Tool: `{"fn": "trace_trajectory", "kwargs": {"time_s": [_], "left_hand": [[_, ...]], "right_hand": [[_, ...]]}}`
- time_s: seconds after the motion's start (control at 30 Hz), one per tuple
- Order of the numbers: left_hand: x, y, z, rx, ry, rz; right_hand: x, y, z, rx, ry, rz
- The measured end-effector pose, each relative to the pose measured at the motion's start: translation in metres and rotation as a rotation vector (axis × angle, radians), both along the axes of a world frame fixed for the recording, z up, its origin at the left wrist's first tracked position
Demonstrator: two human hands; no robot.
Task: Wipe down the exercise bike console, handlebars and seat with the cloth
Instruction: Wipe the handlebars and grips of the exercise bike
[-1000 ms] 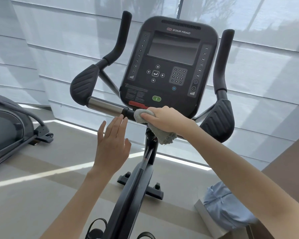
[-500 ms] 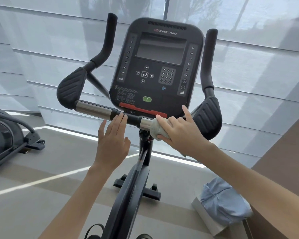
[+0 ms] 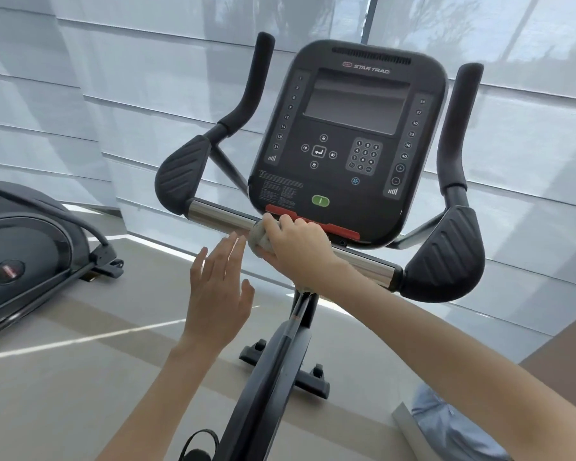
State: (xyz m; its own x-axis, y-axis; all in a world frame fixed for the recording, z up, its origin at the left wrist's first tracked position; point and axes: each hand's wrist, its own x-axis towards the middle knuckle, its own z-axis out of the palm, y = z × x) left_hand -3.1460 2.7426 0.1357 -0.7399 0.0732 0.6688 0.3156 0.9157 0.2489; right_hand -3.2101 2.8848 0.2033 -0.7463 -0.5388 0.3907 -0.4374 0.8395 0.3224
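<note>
Grey cloth [image 3: 258, 236]: was gripped, bunched, in the right hand [image 3: 296, 247] and pressed onto the chrome crossbar of the handlebars [image 3: 213, 212], just below the console [image 3: 350, 138]. Left hand [image 3: 218, 287]: was held open, fingers straight, just beside the cloth; contact with the crossbar could not be told.

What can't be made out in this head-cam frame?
Head view only.
1. Seat: not in frame.
2. Cloth: mostly hidden under the right hand; only a grey bunch shows.
3. Console warning print: too small to read.
4. Blue bundle, bottom right: cut off by the edge.
</note>
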Motion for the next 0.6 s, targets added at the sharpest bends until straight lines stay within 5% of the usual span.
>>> {"fn": "trace_trajectory", "kwargs": {"time_s": [0.2, 0.47, 0.6], "left_hand": [[-0.002, 0.013, 0.005, -0.02, -0.01, -0.032], [0.0, 0.041, 0.014, -0.11, -0.031, -0.104], [0.002, 0.057, 0.013, -0.154, -0.046, -0.132]], "right_hand": [[-0.018, 0.025, 0.034, -0.393, -0.702, 0.023], [0.011, 0.084, 0.038, -0.261, -0.644, -0.064], [0.047, 0.129, 0.033, -0.076, -0.381, -0.078]]}}
